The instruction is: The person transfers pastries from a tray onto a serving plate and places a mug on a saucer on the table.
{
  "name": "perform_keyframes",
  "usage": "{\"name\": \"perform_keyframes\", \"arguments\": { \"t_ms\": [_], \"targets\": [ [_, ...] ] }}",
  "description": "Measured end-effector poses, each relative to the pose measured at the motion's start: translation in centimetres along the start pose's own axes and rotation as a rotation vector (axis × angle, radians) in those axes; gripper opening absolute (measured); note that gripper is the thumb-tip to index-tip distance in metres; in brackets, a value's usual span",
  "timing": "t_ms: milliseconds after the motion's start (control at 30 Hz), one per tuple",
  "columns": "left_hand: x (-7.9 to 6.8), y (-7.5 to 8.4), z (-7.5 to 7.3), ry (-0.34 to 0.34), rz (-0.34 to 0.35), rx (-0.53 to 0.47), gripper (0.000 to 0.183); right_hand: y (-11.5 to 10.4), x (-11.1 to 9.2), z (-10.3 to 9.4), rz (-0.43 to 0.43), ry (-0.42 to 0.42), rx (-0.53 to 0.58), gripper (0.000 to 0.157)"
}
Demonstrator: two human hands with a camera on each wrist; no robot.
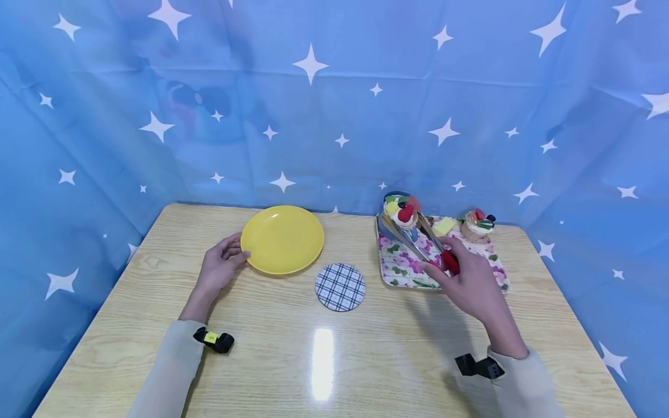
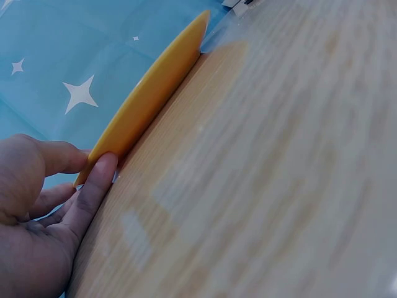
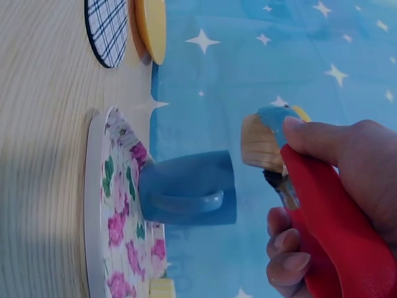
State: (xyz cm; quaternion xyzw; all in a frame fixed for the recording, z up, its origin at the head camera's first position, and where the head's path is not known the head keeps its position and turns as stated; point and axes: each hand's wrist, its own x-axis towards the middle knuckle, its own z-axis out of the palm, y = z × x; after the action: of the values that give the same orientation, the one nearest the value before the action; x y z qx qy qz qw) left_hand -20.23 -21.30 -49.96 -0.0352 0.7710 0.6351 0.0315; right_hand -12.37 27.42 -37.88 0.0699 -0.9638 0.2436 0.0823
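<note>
At its left rim, the yellow plate is pinched between the thumb and fingers of my left hand. My right hand grips red-handled tongs over the floral tray. Between the tong tips is a cupcake topped with cream and fruit. A blue mug stands on the tray; the cupcake is above its open top in the right wrist view. From the head camera, the cupcake and tongs hide much of the mug.
A second fruit-topped cupcake sits at the tray's back right, beside a pale yellow square piece. Between plate and tray lies a round plaid coaster. Behind the wooden table hangs a blue star-patterned curtain.
</note>
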Motion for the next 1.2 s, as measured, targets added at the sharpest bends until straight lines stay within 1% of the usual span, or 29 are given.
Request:
{"name": "perform_keyframes", "arguments": {
  "t_ms": [133,433,667,800,1033,1200],
  "targets": [
    [0.0,-0.1,0.0,0.002,0.007,0.001,0.065,-0.3,0.4,0.4,-0.015,-0.009,0.011,0.06],
    [-0.1,0.1,0.1,-0.009,0.014,-0.003,0.066,-1.0,0.8,1.2,-0.007,-0.011,0.011,0.065],
    [0.0,0.0,0.2,0.012,-0.008,0.007,0.064,-1.6,1.3,2.1,0.001,-0.036,0.013,0.068],
    [-0.1,0.0,0.1,0.015,-0.008,0.001,0.064,-2.0,1.8,2.6,0.005,-0.055,0.022,0.068],
    [0.1,-0.2,0.1,0.009,0.0,-0.005,0.064,-2.9,2.4,3.3,-0.02,-0.056,0.043,0.065],
    [0.2,-0.3,0.1,0.011,-0.006,-0.003,0.064,-3.5,2.7,3.9,-0.015,-0.066,0.042,0.066]
  ]
}}
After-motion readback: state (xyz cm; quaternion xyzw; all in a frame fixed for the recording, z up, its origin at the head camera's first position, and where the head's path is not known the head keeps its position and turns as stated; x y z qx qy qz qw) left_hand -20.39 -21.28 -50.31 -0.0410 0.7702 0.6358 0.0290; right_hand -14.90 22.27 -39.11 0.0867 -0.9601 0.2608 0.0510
